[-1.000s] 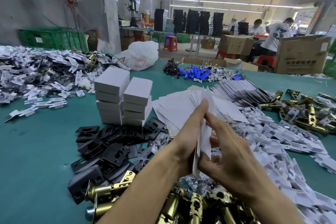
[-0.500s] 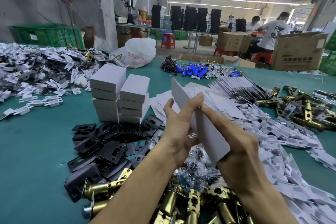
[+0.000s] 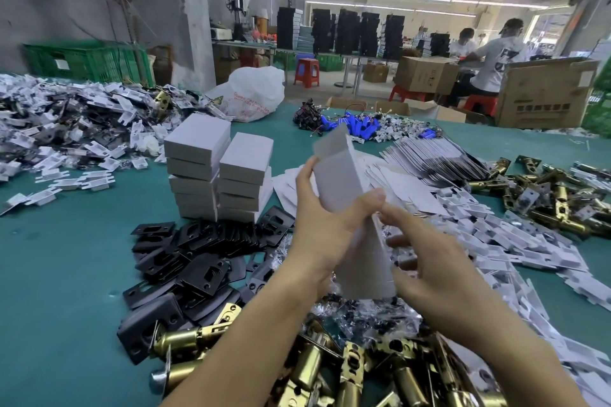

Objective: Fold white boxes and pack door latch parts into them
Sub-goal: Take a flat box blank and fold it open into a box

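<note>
On the table we find stacked boxes behind the strike plates, flat blanks to their right, latch bolts nearest us.

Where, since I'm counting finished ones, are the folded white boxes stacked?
Head view, left of centre: the stacked boxes stand on the green table, behind the black plates.

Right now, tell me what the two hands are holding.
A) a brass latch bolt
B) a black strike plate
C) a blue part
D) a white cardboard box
D: the left hand and right hand both grip the white cardboard box, held in the air.
</note>
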A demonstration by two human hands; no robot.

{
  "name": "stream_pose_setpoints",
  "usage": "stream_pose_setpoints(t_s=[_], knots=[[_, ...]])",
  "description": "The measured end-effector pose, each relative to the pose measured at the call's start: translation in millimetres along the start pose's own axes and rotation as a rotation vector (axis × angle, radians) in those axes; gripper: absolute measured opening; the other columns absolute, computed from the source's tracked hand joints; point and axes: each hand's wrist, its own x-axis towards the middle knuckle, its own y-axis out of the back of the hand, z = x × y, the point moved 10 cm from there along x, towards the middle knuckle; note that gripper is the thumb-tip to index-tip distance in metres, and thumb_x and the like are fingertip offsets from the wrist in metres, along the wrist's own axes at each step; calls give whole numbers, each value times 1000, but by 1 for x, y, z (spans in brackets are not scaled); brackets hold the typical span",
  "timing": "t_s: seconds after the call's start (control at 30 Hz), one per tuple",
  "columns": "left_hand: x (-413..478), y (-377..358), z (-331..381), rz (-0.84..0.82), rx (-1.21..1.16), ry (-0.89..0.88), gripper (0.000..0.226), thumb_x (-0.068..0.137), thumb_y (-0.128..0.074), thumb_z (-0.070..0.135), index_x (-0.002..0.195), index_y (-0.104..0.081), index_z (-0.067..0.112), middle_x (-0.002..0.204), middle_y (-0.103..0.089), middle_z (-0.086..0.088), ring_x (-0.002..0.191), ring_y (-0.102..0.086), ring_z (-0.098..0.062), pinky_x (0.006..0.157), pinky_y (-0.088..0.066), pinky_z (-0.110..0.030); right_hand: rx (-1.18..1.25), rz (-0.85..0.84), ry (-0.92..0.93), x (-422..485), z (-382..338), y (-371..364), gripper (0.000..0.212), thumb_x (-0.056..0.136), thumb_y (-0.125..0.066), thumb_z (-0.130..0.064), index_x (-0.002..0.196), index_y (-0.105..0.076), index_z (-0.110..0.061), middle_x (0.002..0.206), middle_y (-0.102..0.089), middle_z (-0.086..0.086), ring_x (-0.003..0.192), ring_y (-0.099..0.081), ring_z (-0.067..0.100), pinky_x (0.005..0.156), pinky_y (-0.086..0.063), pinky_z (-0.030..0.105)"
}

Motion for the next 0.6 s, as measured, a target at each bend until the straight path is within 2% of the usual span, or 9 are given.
stream_pose_setpoints(t_s=[0.03,0.07,0.13,0.2,0.27,0.37,0.43,0.53,0.6], knots=[[0,6,8,23,81,-76,90,68,-93,34,127,-32,62,112,-64,6,97,-68,-11,76,-54,-29,18,-84,-39,0,4,-4,88,84,-63,-6,132,-30,-71,127,-44,-41,114,-51,-9,89,-51,21],[-1,9,17,33,185,-156,91,66,-94,33,125,-32,64,110,-62,9,93,-68,-7,75,-53,-27,62,-98,-88,-1,9,-1,91,84,-62,-3,129,-29,-75,129,-43,-40,114,-50,-11,88,-51,20],[-6,4,29,17,402,-305,94,63,-93,33,126,-31,65,111,-60,9,93,-67,-10,78,-54,-31,214,34,-125,0,12,18,86,88,-58,2,129,-36,-70,130,-50,-34,114,-54,-9,84,-54,21],[-13,-9,33,-37,524,-424,92,65,-91,34,130,-33,61,117,-58,5,99,-65,-16,81,-57,-36,365,176,-92,2,5,32,71,91,-64,-10,133,-41,-63,131,-54,-31,115,-57,-6,86,-55,20],[-19,-21,36,-92,535,-504,83,68,-87,37,129,-36,59,117,-59,2,100,-65,-17,78,-59,-35,417,248,-42,2,-1,36,63,85,-67,-31,136,-43,-57,133,-57,-26,114,-61,-1,88,-55,21],[-23,-27,37,-149,426,-531,70,69,-83,28,121,-42,50,112,-62,-3,95,-67,-23,72,-61,-43,355,316,14,0,-9,39,60,82,-69,-37,137,-47,-50,132,-61,-17,109,-66,6,89,-55,27],[-26,-29,38,-176,376,-559,68,68,-82,19,117,-42,44,109,-62,-7,89,-68,-25,66,-61,-45,304,318,44,1,-15,39,49,87,-72,-32,129,-54,-49,121,-67,-17,103,-69,4,84,-57,25],[-29,-34,38,-193,470,-606,67,67,-82,23,115,-39,43,106,-65,-4,80,-69,-22,59,-59,-42,220,314,44,1,-17,38,26,82,-67,-28,107,-66,-36,96,-73,-12,87,-71,5,73,-58,22],[-28,-33,37,-183,523,-605,66,64,-82,25,109,-38,45,97,-64,1,72,-66,-18,52,-56,-40,204,308,25,1,-14,37,13,83,-66,-30,96,-67,-27,86,-71,-8,80,-70,7,67,-55,18]])
